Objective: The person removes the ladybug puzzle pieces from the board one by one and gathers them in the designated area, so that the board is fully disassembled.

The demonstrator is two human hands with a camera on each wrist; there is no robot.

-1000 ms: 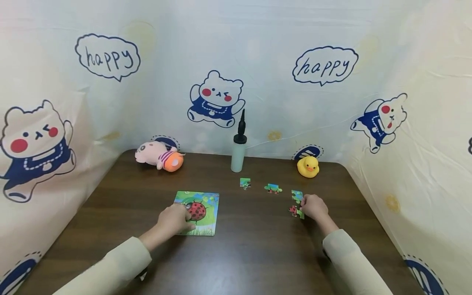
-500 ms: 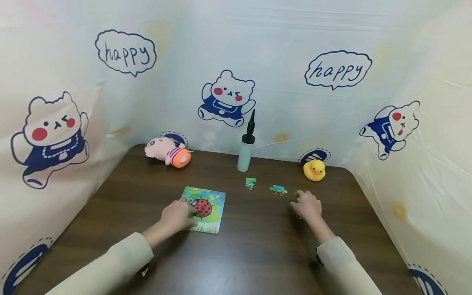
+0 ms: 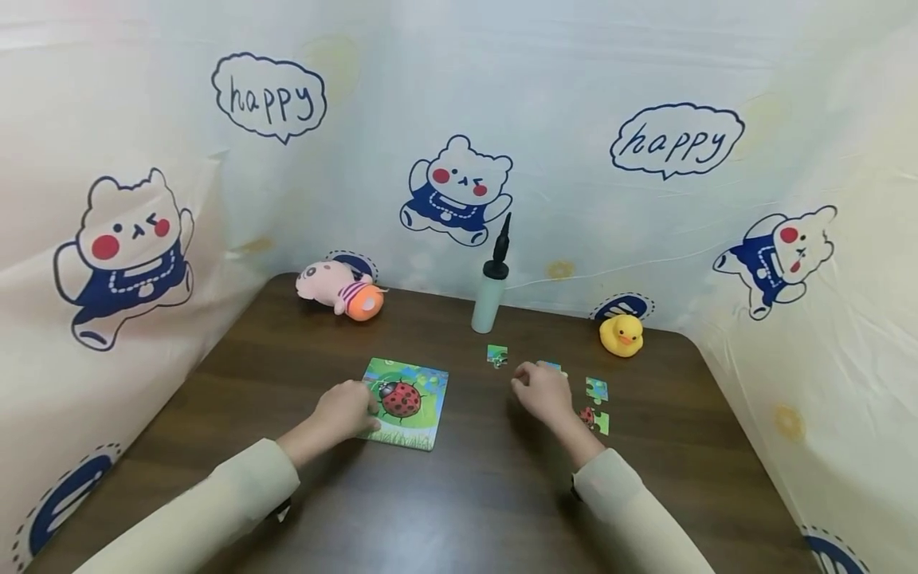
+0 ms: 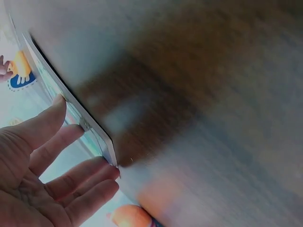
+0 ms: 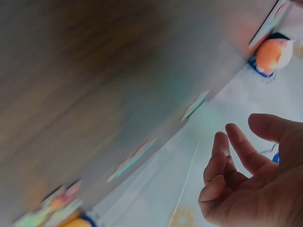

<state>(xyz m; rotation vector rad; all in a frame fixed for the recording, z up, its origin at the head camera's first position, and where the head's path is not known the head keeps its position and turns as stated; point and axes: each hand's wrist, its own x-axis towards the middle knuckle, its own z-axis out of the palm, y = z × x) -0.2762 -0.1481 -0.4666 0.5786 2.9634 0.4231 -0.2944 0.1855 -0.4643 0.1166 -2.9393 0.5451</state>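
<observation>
A square ladybug puzzle board lies on the table. At its left edge is my left hand; in the left wrist view the fingers touch the edge of the board, the thumb over its face. My right hand hovers over the table right of the board, fingers loosely bent and holding nothing. Just beyond it a puzzle piece is partly hidden. Another piece lies further left, and two more, a blue-green piece and a red-green piece, lie to its right.
Along the back edge of the brown table are a pink plush toy, a pale green hand pump with a black nozzle, and a yellow rubber duck. A printed cloth hangs behind and at both sides.
My right hand has moved left, away from the two right-hand pieces and past the middle one. My left hand stays at the board, slightly further toward its left edge. The head view has turned left.
</observation>
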